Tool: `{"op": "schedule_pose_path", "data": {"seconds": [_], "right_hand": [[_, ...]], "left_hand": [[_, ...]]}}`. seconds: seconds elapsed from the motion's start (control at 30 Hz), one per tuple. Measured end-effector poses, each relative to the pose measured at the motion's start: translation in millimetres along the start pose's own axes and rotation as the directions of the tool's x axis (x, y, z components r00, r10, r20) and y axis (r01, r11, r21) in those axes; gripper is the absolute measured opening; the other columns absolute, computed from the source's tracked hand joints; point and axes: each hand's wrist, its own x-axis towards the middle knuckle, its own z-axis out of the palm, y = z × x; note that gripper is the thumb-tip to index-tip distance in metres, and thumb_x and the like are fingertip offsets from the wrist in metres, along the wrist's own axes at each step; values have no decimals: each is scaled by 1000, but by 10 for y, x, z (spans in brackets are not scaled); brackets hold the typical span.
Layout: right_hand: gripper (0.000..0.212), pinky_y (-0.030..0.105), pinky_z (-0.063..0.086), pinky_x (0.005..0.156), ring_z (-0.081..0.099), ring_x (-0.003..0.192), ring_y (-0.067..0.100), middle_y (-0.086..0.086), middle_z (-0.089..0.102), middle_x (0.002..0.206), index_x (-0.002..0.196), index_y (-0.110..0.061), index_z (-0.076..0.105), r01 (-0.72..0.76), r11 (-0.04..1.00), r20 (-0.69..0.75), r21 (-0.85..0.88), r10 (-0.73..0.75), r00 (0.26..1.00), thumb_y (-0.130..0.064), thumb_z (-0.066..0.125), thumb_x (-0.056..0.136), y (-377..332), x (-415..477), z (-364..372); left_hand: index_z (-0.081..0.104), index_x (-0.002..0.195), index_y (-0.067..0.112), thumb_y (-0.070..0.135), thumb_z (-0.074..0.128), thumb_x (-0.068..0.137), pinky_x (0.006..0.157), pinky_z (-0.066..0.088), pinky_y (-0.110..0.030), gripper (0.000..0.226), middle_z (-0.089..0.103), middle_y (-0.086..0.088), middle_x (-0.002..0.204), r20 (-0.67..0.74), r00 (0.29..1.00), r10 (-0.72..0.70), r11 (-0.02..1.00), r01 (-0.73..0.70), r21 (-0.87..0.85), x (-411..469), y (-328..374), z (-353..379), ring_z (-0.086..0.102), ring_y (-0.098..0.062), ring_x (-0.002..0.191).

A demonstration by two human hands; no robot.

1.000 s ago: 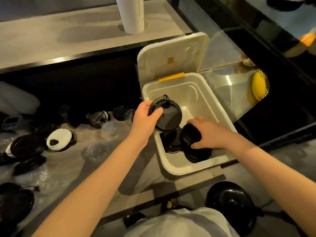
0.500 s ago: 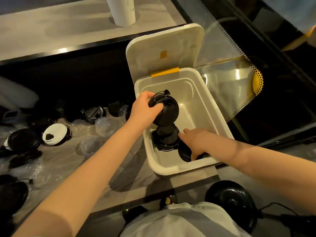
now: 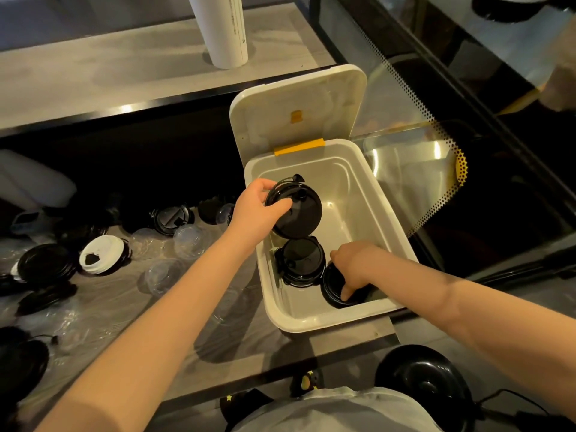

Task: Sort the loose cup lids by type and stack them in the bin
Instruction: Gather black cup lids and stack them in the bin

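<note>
Your left hand [image 3: 255, 210] pinches a black lid [image 3: 296, 213] by its rim, above the bin [image 3: 311, 322]. Right hand [image 3: 355, 263] touches a stack [image 3: 332, 282] in the bin's near corner; grip unclear. Lid likely light, thin, slick. Hold the rim.

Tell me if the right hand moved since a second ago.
Yes: the right hand dipped deeper into the bin, toward its near wall.
</note>
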Motion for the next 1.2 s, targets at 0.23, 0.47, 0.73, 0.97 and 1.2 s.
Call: {"op": "schedule_pose_path", "data": {"seconds": [0.23,0.47,0.73,0.97,1.2], "right_hand": [[44,36,47,90,56,109,23,5,58,122,135,-18,44,214,691,-478,690,214,852,-31,52,94,241,-224,-244],[46,35,51,93,60,102,21,3,59,109,130,-15,50,446,-68,-420,892,240,875,0,57,87,251,-334,-393],[20,25,53,73,63,84,13,0,64,91,101,-22,60,378,27,-378,925,124,917,-7,62,88,255,-295,-370],[10,34,54,66,59,78,16,5,59,86,84,-14,56,180,-11,-171,984,263,950,-5,62,87,275,-92,-199],[10,31,50,56,56,78,18,7,57,85,85,-12,53,26,-22,-18,999,320,947,-4,57,90,164,77,-239]], "left_hand": [[50,107,23,17,65,86,90,52,-39,26,65,-4,105,32,999,-26,1000,25,8,46,4,-2,63,-20,98],[47,116,25,18,64,87,77,51,-24,34,65,-6,109,127,991,-32,999,29,27,-7,-25,77,63,-19,100],[35,131,24,22,63,88,77,52,-27,51,63,-9,105,259,966,4,980,-56,190,-21,-23,56,63,-20,95],[49,131,9,31,60,89,104,31,-30,49,52,-6,133,222,909,353,636,-407,656,-7,-183,-141,43,-22,126],[52,131,11,31,60,89,115,18,-36,47,36,-5,150,219,926,309,670,-375,641,-9,-433,-284,19,-19,144]]}}
